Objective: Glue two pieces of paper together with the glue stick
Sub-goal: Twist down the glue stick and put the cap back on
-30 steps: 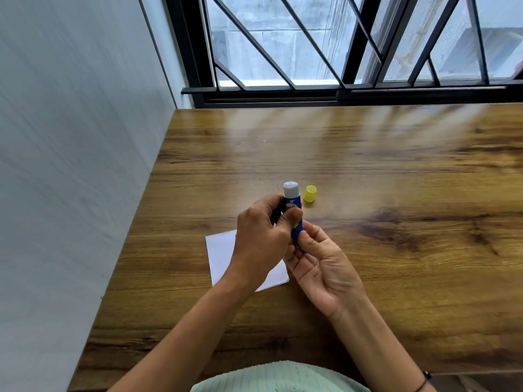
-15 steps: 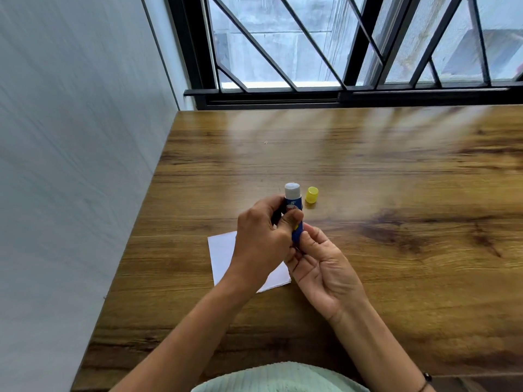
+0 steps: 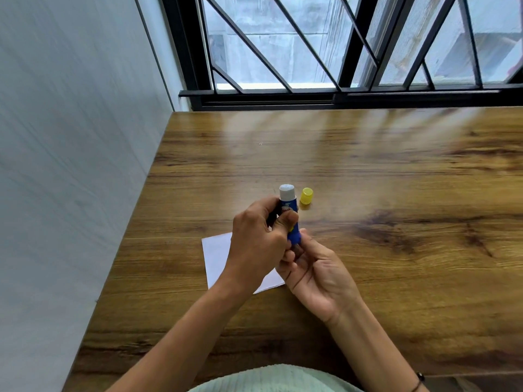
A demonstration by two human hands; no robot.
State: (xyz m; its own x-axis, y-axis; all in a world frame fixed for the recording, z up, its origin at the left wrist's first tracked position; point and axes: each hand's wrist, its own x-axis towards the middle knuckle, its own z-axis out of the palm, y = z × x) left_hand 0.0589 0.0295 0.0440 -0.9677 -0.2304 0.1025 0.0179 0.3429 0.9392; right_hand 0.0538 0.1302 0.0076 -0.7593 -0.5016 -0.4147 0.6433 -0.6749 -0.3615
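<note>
I see the left hand (image 3: pixel 259 244) wrapped around the blue cylindrical barrel of the glue stick (image 3: pixel 289 213), thumb pressed on its label. The right hand (image 3: pixel 317 275) pinches the barrel's base between thumb and fingertips. The stick stands nearly upright, its matte white glue tip exposed. Its yellow plastic cap (image 3: pixel 306 196) sits on the glossy wood-grain table (image 3: pixel 396 207) just beside. A flat white paper sheet (image 3: pixel 216 256) lies under my hands.

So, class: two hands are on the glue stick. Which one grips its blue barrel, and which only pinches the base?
The left hand wraps the glue stick around its blue barrel. The right hand, palm up, only pinches the bottom end with its fingertips.
</note>
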